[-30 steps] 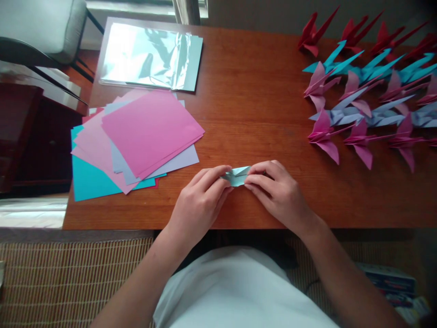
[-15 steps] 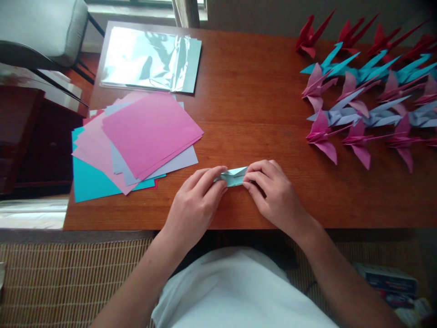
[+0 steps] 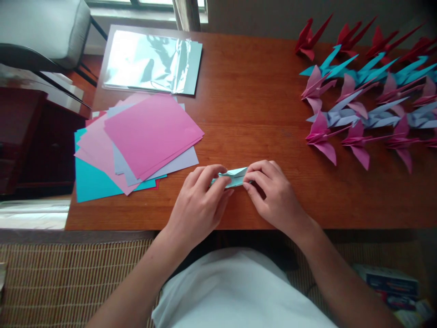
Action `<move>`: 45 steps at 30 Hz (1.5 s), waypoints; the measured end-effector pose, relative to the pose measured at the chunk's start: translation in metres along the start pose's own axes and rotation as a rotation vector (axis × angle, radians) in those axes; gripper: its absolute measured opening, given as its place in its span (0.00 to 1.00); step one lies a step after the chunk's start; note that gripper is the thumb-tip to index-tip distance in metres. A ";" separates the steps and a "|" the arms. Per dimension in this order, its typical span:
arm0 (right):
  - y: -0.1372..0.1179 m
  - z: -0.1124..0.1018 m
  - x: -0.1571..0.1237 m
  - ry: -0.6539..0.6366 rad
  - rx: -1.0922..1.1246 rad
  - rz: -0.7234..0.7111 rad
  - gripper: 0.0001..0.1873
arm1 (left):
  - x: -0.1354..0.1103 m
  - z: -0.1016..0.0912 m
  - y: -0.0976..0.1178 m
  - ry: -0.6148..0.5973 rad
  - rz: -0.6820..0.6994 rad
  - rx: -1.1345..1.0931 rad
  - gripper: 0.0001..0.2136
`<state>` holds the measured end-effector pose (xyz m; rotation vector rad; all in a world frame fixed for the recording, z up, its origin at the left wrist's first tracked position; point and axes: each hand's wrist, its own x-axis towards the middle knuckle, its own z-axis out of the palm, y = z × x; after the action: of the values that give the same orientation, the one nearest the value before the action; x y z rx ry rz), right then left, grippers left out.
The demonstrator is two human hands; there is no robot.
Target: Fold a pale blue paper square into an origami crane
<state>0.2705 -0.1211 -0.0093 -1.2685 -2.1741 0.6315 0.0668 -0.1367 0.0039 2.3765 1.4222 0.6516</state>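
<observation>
A small strip of folded pale green paper [image 3: 236,180] lies just above the table near its front edge, between my two hands. My left hand [image 3: 201,198] has its fingers curled over the paper's left end, its thumb sticking out below the near edge. With thumb and fingers, my right hand [image 3: 273,193] pinches the right end. A raised flap shows along the far side of the strip, with a crease line beneath it. Both ends of the paper are partly hidden by fingers.
Left of my hands lie overlapping sheets of pink, lilac and turquoise paper [image 3: 153,136]. Behind them is a shiny clear packet of pale green paper [image 3: 143,59]. Rows of folded paper cranes [image 3: 322,134] stand at the right of the wooden table [image 3: 246,100]. A chair [image 3: 44,32] stands back left.
My left fingers have shifted on the paper: the index finger has come over its face and the thumb has dropped below the edge. My right hand keeps its pinch.
</observation>
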 end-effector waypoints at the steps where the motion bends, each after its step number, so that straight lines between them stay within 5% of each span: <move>1: 0.000 0.000 0.000 -0.002 0.002 0.006 0.06 | 0.000 0.003 0.000 0.008 -0.015 -0.027 0.05; 18: -0.010 0.008 0.005 0.047 -0.082 0.101 0.05 | 0.005 0.014 0.007 0.050 -0.171 -0.128 0.04; 45: -0.013 0.012 0.006 0.063 -0.145 0.126 0.06 | 0.007 0.020 0.007 0.073 -0.168 -0.074 0.02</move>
<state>0.2521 -0.1231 -0.0093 -1.4900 -2.1330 0.4827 0.0851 -0.1342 -0.0089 2.1685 1.5789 0.7399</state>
